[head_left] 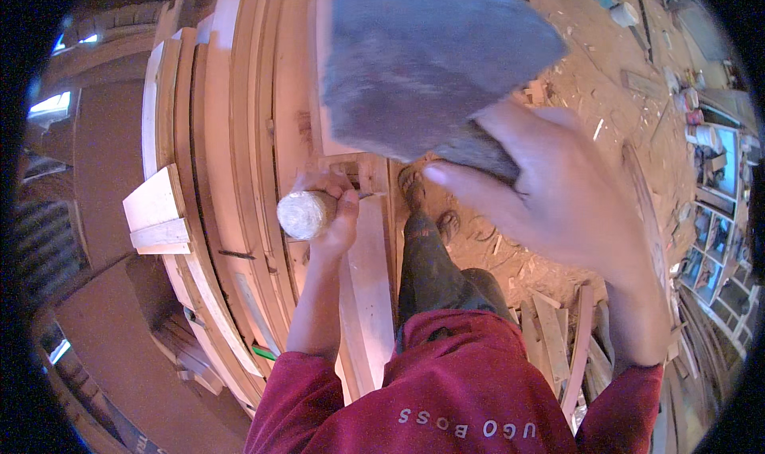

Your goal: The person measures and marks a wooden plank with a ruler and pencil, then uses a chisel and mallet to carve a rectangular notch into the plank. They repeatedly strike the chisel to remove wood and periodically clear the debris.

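My right hand (570,195) is closed round the short handle of a large wooden mallet (430,64), held up high. The mallet's broad, dark head is blurred and covers part of the timber beyond. My left hand (341,223) grips a chisel (304,215) by its handle, whose pale round end faces up. Below that hand lies a long, light wooden beam (370,271), with a dark recess cut in it beside my fingers. My left fingers hide most of the chisel's blade.
Several long boards (247,135) lie side by side to the left. Short offcuts (159,207) rest on them, near a green-handled tool (263,352). Wood scraps (550,334) and shavings litter the dirt floor at right. A shelf rack (713,223) stands far right.
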`<state>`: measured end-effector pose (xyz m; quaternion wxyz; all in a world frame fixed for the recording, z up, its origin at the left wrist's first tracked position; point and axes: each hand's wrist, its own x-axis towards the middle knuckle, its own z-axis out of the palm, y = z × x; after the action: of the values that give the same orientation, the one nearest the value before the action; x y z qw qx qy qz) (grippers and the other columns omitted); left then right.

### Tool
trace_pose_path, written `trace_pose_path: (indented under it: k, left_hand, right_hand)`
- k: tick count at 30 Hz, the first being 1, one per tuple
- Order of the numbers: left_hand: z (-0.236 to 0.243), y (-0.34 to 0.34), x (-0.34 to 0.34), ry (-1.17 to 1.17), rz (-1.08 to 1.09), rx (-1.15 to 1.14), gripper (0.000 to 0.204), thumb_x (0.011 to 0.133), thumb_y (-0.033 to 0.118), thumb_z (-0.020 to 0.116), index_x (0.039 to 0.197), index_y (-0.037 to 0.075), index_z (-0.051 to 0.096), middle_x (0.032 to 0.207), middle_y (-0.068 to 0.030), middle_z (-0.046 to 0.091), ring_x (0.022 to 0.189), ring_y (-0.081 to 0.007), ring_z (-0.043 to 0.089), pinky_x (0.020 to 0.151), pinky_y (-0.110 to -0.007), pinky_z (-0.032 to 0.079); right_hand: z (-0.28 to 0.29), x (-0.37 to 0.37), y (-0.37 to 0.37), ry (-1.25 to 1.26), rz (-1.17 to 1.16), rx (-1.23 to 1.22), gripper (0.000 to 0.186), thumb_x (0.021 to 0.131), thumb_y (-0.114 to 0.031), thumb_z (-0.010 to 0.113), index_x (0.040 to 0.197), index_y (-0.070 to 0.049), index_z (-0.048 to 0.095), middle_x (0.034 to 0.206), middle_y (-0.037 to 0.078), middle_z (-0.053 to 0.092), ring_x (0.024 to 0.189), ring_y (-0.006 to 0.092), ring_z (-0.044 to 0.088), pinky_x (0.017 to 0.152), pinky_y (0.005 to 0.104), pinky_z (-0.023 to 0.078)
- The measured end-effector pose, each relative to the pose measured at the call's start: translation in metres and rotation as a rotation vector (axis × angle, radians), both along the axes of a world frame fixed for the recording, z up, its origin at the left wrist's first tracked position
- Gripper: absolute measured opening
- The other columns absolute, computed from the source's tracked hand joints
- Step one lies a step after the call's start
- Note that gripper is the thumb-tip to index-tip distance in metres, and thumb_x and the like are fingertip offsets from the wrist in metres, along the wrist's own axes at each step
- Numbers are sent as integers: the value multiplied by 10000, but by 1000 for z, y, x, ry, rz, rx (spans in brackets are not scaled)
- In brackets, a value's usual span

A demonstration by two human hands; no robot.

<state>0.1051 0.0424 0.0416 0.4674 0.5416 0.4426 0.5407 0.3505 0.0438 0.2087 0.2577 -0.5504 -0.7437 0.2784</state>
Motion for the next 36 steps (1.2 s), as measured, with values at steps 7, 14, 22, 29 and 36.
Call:
trace_pose_path:
  k: [7,14,22,29,36]
  left_hand:
    - [-57,-14,-17,331,-63,139,239,749,-54,632,901,58,484,845,-46,566,817,-142,540,740,-305,464]
    - [-35,-14,-6,48,56,33,233,753,-49,620,923,48,494,869,-50,576,833,-135,532,746,-311,466]
    - [-17,-1,-9,-151,81,62,231,757,-69,585,944,41,506,840,-59,575,728,-126,552,646,-296,485]
    - [28,6,-17,-240,220,8,305,764,-85,541,1022,70,490,812,-55,558,581,-114,516,487,-253,449]
    - [-28,-2,-30,-50,67,93,353,811,-55,612,1144,25,526,997,-52,592,884,-135,583,762,-280,501]
  right_hand:
    - [62,-26,1,-88,197,307,269,840,-155,699,1044,-49,560,688,154,585,590,349,617,517,394,482]
    - [-15,-34,-20,52,281,19,355,876,-231,616,1109,26,543,681,187,643,604,377,655,536,451,543]
    - [26,-20,-16,-53,101,-61,323,897,-256,613,1042,29,563,723,251,647,720,420,659,652,490,543]
    - [29,-24,-18,-20,76,-126,330,904,-274,611,1009,35,562,769,269,641,742,429,647,684,497,511]
    - [46,-42,-12,34,149,4,322,901,-279,621,997,21,555,735,246,640,712,407,658,654,478,523]
